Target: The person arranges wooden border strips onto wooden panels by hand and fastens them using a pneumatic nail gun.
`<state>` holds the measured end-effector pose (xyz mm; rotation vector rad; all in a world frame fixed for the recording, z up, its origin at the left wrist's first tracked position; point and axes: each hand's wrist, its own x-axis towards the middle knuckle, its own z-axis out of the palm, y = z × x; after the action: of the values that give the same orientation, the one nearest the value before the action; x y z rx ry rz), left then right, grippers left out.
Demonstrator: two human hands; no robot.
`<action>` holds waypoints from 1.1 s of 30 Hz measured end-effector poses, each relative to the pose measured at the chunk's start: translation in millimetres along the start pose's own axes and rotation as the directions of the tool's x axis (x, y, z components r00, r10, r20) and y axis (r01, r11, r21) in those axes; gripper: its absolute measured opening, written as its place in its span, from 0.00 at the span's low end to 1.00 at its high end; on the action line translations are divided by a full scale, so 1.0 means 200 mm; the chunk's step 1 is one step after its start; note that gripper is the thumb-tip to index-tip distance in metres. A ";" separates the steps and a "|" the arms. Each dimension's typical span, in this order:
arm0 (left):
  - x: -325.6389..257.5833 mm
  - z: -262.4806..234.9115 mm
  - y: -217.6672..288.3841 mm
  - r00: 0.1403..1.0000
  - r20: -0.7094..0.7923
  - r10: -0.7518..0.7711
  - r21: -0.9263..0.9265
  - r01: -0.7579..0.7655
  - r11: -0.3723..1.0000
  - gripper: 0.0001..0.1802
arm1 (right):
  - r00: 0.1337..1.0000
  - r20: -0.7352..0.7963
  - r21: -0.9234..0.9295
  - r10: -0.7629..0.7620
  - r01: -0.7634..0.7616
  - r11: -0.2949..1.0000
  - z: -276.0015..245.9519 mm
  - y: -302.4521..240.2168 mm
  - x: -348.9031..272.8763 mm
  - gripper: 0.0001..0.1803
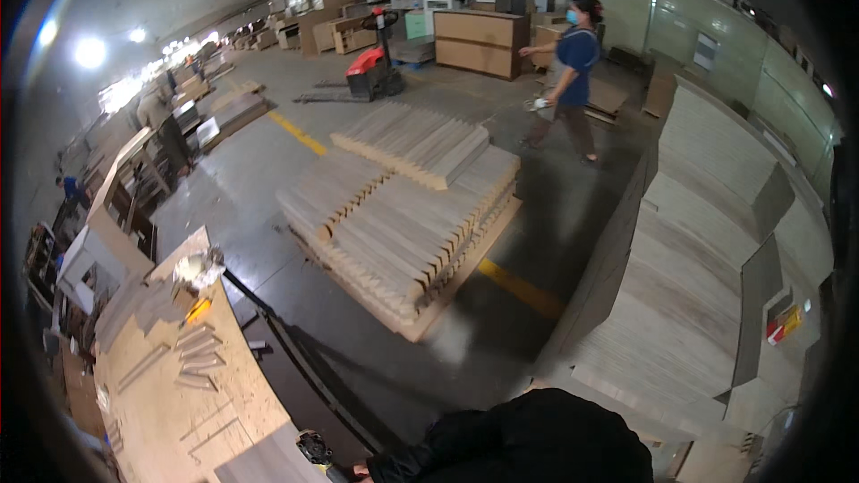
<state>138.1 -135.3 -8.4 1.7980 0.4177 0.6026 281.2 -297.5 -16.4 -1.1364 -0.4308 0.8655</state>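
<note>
A black sleeve (537, 434) reaches leftward across the lower edge, apparently my right arm. Only a sliver of my right hand (361, 472) shows at its end, and the frame cuts off the fingers. Right beside it is a dark, rounded tool-like object (313, 447), its lower part out of frame, so I cannot tell whether the hand grips it. Under and beside this object lies a grey-brown board (268, 462) on a light plywood worktop (242, 385). My left hand is out of view.
Several short wood strips (199, 358) and a yellow-orange item (198, 310) lie on the worktop. Stacked boards (403, 215) stand ahead; large panels (680, 295) are stacked to the right. Beyond are a red pallet truck (365, 73) and a walking person in blue (577, 58).
</note>
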 end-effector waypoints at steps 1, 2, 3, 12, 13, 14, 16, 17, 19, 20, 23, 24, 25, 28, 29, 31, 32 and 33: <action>0.04 0.01 -0.02 0.999 0.025 0.029 -0.080 -0.027 0.996 0.07 | 1.000 0.002 -0.045 -0.016 0.016 0.999 -0.04 -0.02 0.02 0.21; 0.07 0.06 -0.03 0.973 -0.129 -0.190 -0.147 0.170 0.974 0.05 | 1.000 0.005 -0.090 -0.030 0.030 0.995 -0.06 -0.04 0.04 0.21; 0.09 0.08 -0.03 0.975 -0.123 -0.184 -0.152 0.165 0.974 0.05 | 0.999 0.012 -0.134 -0.040 0.042 0.990 -0.10 -0.07 0.03 0.21; 0.11 0.12 -0.22 1.000 -0.003 -0.010 -0.121 0.009 0.993 0.07 | 0.992 0.115 -0.454 -0.060 0.106 0.884 -0.13 -0.08 -0.02 0.22; 0.09 0.10 -0.23 0.999 0.018 -0.037 -0.155 0.039 0.987 0.07 | 0.990 0.130 -0.486 -0.054 0.111 0.867 -0.12 -0.09 -0.04 0.22; 0.06 0.08 -0.23 0.999 0.013 -0.043 -0.156 0.044 0.987 0.07 | 0.988 0.147 -0.520 -0.046 0.117 0.846 -0.10 -0.10 -0.06 0.22; 0.00 0.05 -0.23 0.990 0.048 -0.133 -0.117 0.137 0.984 0.04 | 0.980 0.196 -0.593 -0.023 0.137 0.793 -0.09 -0.14 -0.08 0.22; -0.04 0.04 -0.24 0.982 0.061 -0.177 -0.101 0.183 0.978 0.08 | 0.975 0.222 -0.631 -0.009 0.150 0.761 -0.08 -0.16 -0.09 0.22; -0.11 0.00 -0.25 0.978 0.074 -0.193 -0.143 0.202 0.969 0.12 | 0.961 0.276 -0.698 0.024 0.183 0.692 -0.05 -0.18 -0.10 0.23; -0.16 -0.03 -0.26 0.973 0.104 -0.207 -0.172 0.223 0.960 0.16 | 0.952 0.303 -0.727 0.045 0.200 0.657 -0.01 -0.17 -0.11 0.23; -0.38 -0.05 -0.27 0.972 0.109 -0.209 -0.416 0.236 0.878 0.28 | 0.910 0.395 -0.789 0.126 0.266 0.554 0.10 -0.14 -0.11 0.23; -0.35 -0.06 -0.08 0.970 0.117 -0.212 -0.150 0.228 0.962 0.34 | 0.893 0.424 -0.804 0.152 0.293 0.517 0.20 -0.02 -0.07 0.23; -0.35 -0.07 -0.10 0.990 0.111 0.092 -0.030 -0.089 0.996 0.38 | 0.870 0.458 -0.811 0.185 0.324 0.487 0.29 0.10 -0.01 0.23; -0.43 -0.12 -0.06 0.964 0.109 -0.242 -0.424 0.265 0.866 0.41 | 0.699 0.628 -0.760 0.342 0.455 0.464 0.48 0.04 0.18 0.24; -0.44 -0.08 -0.25 0.947 -0.319 -0.035 -0.225 -0.040 0.974 0.36 | 0.610 0.687 -0.719 0.394 0.493 0.490 0.56 0.11 0.13 0.24; -0.50 -0.09 -0.51 0.435 -0.637 0.637 0.548 -0.326 0.770 0.32 | 0.545 0.669 -0.719 0.505 0.303 0.625 0.63 0.07 0.15 0.31; -0.45 -0.16 -0.24 0.774 -0.528 0.350 0.319 -0.201 0.926 0.29 | 0.548 0.696 -0.716 0.464 0.483 0.505 0.59 0.08 0.20 0.31; -0.46 -0.23 0.02 0.944 -0.330 -0.018 0.091 0.051 0.995 0.27 | 0.382 0.777 -0.627 0.500 0.540 0.562 0.61 -0.08 0.28 0.29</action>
<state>36.6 -151.5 -11.6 1.7815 0.7155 0.8757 237.2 -181.8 39.9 -1.3636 -2.0991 1.3020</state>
